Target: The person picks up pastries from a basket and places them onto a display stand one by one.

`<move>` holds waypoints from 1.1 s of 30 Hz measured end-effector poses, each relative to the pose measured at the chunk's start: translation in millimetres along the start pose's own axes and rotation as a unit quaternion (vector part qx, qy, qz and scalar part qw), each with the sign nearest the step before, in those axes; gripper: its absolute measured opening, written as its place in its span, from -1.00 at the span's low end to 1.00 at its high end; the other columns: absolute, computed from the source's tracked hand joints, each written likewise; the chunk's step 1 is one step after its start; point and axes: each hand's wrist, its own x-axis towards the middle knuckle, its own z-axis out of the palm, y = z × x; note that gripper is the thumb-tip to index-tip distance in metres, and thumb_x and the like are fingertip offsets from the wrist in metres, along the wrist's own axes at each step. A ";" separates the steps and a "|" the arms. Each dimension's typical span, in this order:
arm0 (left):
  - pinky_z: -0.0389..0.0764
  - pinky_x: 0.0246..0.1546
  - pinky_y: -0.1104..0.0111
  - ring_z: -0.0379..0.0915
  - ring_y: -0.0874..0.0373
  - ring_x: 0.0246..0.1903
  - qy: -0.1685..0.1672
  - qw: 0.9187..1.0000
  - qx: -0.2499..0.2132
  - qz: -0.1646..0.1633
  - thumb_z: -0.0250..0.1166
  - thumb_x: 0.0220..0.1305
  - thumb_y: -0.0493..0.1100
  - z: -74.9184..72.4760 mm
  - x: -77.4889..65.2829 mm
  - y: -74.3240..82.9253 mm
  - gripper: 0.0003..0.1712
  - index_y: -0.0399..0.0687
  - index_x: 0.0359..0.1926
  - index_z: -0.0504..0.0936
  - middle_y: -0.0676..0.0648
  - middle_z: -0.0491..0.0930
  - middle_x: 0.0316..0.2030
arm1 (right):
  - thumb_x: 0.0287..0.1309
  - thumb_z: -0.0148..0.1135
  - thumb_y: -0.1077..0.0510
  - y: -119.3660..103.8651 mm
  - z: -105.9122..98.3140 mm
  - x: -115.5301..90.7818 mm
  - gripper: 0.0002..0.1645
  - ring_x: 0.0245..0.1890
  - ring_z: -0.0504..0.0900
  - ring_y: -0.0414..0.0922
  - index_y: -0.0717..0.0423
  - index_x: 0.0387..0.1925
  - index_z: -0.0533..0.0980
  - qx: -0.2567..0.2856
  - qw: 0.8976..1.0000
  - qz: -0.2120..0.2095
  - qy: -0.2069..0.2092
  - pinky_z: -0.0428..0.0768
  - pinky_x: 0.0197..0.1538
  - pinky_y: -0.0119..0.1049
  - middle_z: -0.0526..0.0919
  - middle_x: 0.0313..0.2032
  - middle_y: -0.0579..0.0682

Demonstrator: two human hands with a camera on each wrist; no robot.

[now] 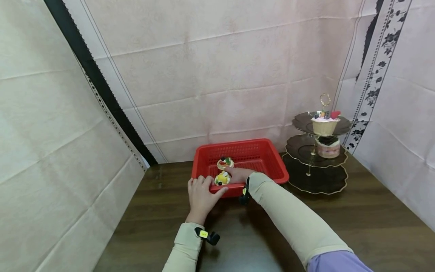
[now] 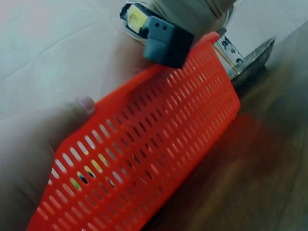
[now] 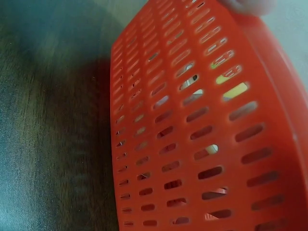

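Observation:
In the head view my left hand (image 1: 200, 194) grips the front left of the red plastic basket (image 1: 278, 162), its thumb along the outside of the front wall and its fingers over the rim. My right hand (image 1: 239, 175) reaches inside over the front rim. It holds a small cake with yellow fruit and a dark berry on top (image 1: 222, 178), tilted close behind the front wall; part of the grip is hidden. Just behind lies another small cake with red and green topping (image 1: 225, 163). In the wrist views bits of yellow show through the basket's slots.
Right of the basket stands a three-tier dark stand with gold edges (image 1: 314, 185). Its top plate bears a cupcake (image 1: 324, 125), and its middle plate a round layered cake (image 1: 328, 148). Pale cloth (image 1: 204, 75) hangs behind and at both sides of the brown wooden table (image 1: 149, 219).

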 end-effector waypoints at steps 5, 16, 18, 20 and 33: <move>0.27 0.14 -0.02 0.30 0.03 -0.22 0.036 0.999 -0.031 0.006 0.47 0.01 0.40 3.6 -2.9 -0.4 -0.42 0.04 -0.35 0.53 -0.03 0.43 -0.37 | 0.20 0.36 -0.22 1.6 -0.2 0.2 0.04 0.45 0.26 0.08 -0.07 0.57 0.11 0.004 1.000 0.009 -0.003 0.19 0.46 0.18 0.28 0.47 0.10; 0.24 0.09 0.03 0.23 0.10 -0.29 0.028 0.992 -0.119 -0.026 0.60 -0.09 0.27 -6.0 0.6 3.3 -0.52 0.14 -0.52 0.53 0.05 0.35 -0.44 | 0.11 0.43 -0.23 5.0 -0.2 3.6 0.11 0.45 0.24 0.10 -0.13 0.57 0.10 0.018 1.000 0.019 -0.007 0.17 0.44 0.26 0.25 0.49 0.09; 0.20 0.21 -0.07 0.26 0.12 -0.30 0.017 0.992 -0.124 -0.031 0.61 -0.08 0.23 -8.8 1.7 4.7 -0.56 0.15 -0.53 0.56 0.07 0.36 -0.46 | 0.10 0.44 -0.23 4.4 -0.4 2.7 0.11 0.44 0.25 0.11 -0.13 0.57 0.10 0.023 1.000 0.020 -0.007 0.17 0.43 0.28 0.26 0.48 0.10; 0.12 0.29 -0.16 0.30 0.12 -0.29 0.006 0.991 -0.127 -0.032 0.62 -0.07 0.20 -11.7 2.5 6.5 -0.61 0.14 -0.53 0.61 0.08 0.38 -0.45 | 0.10 0.45 -0.22 3.7 -0.4 2.0 0.12 0.43 0.26 0.11 -0.13 0.57 0.11 0.026 0.999 0.021 -0.006 0.17 0.43 0.28 0.27 0.48 0.10; -0.03 0.34 -0.33 0.34 0.08 -0.24 -0.020 0.991 -0.126 -0.031 0.60 -0.01 0.15 -14.8 4.9 10.3 -0.69 0.20 -0.51 0.64 0.12 0.54 -0.40 | 0.14 0.42 -0.17 2.4 -1.3 3.9 0.04 0.41 0.31 0.08 -0.06 0.55 0.15 0.002 1.000 0.012 -0.006 0.21 0.44 0.20 0.32 0.45 0.10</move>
